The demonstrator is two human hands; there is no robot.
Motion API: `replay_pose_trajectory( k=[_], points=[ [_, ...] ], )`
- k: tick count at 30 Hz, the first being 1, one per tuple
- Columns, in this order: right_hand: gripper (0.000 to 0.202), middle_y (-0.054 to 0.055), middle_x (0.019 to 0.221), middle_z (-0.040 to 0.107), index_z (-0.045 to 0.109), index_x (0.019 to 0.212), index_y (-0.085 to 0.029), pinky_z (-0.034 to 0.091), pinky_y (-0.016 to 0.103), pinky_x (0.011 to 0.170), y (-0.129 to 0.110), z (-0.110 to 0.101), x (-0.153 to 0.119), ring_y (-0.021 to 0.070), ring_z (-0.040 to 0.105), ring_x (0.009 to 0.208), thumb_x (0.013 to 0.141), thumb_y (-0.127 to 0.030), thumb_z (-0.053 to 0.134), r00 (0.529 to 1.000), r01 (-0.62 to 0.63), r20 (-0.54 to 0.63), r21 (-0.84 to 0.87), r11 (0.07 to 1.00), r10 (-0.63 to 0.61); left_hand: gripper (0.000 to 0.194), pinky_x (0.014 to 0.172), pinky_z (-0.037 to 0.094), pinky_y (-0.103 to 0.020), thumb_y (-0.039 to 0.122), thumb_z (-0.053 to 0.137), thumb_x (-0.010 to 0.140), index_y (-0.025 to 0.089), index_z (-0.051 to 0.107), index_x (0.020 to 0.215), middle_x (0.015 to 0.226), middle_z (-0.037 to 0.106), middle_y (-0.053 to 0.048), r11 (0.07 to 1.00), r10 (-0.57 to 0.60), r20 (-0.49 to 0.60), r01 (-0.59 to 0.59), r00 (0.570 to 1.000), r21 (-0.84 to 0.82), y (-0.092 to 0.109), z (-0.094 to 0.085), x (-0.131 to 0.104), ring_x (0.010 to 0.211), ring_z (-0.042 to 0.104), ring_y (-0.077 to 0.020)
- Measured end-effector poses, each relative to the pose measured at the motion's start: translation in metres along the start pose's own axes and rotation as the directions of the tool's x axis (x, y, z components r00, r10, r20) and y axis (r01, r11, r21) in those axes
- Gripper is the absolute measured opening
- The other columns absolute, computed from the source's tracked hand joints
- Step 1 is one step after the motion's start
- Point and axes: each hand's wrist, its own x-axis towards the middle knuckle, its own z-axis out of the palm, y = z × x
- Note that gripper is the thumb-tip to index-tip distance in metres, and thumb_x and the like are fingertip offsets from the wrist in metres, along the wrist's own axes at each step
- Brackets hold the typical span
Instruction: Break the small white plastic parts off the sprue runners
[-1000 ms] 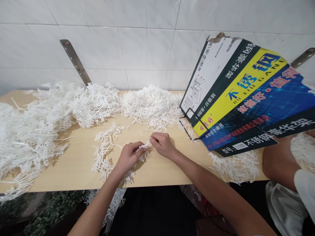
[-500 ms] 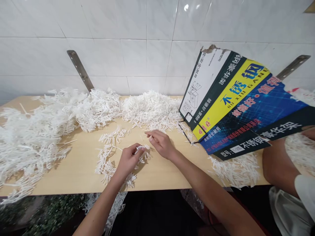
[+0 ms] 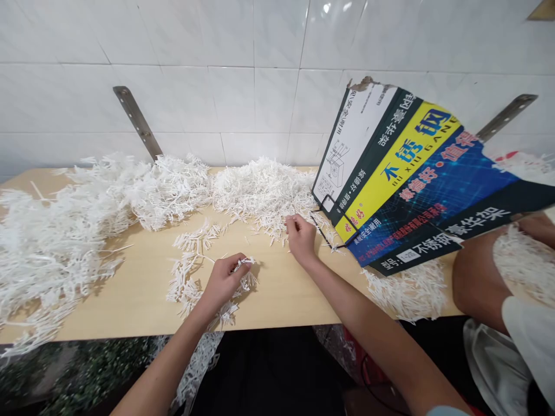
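Pinched between the fingers of my left hand (image 3: 226, 281) is a white branched plastic piece (image 3: 248, 282), over the front middle of the table. More of its branches (image 3: 184, 283) lie spread to the left of that hand. My right hand (image 3: 301, 236) is closed at the near right edge of a heap of small white pieces (image 3: 264, 188); what its fingers hold, if anything, is too small to make out. A large pile of white branched pieces (image 3: 56, 237) covers the left side of the table.
A printed cardboard sheet (image 3: 403, 179) leans upright at the right, with a black wire frame (image 3: 342, 222) at its lower corner. Beyond it are another person's arm (image 3: 477, 283) and more white pieces (image 3: 407, 289). Metal brackets (image 3: 139, 124) stand against the tiled wall.
My right hand has moved right and away from my left hand, up to the heap's edge, and its fingers have curled in. My left hand still grips the branched piece.
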Motion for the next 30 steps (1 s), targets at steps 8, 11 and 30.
replay_pose_trajectory(
  k=[8, 11, 30],
  points=[
    [0.032, 0.009, 0.117, 0.073, 0.069, 0.124, -0.023, 0.053, 0.033, 0.086, -0.029, 0.002, -0.021, 0.021, 0.066, 0.101, 0.097, -0.04, 0.064, 0.652, 0.387, 0.607, 0.249, 0.888, -0.455, 0.031, 0.058, 0.03, -0.026, 0.045, 0.062, 0.088, 0.018, 0.059, 0.072, 0.062, 0.048, 0.005, 0.995, -0.049, -0.061, 0.044, 0.997, -0.092, -0.001, 0.004, 0.004, 0.06, 0.043, -0.0129],
    [0.02, 0.004, 0.082, 0.075, 0.075, 0.09, -0.02, 0.052, 0.029, 0.075, -0.024, 0.009, -0.027, 0.0176, 0.068, 0.077, 0.097, -0.034, 0.062, 0.712, 0.294, 0.593, 0.234, 0.927, -0.376, 0.032, 0.057, 0.029, -0.026, 0.045, 0.062, 0.088, 0.018, 0.057, 0.071, 0.061, 0.045, 0.005, 0.994, -0.037, -0.017, 0.035, 0.999, -0.105, -0.001, 0.004, 0.005, 0.059, 0.041, -0.0123],
    [0.016, 0.006, 0.094, 0.069, 0.068, 0.096, -0.02, 0.049, 0.036, 0.089, -0.033, 0.01, -0.027, 0.022, 0.062, 0.096, 0.1, -0.031, 0.057, 0.67, 0.422, 0.571, 0.232, 0.876, -0.474, 0.033, 0.056, 0.024, -0.026, 0.043, 0.061, 0.088, 0.016, 0.057, 0.069, 0.058, 0.038, 0.004, 0.999, 0.023, -0.032, -0.022, 0.999, 0.031, 0.001, 0.004, 0.003, 0.058, 0.034, -0.0114]
  ],
)
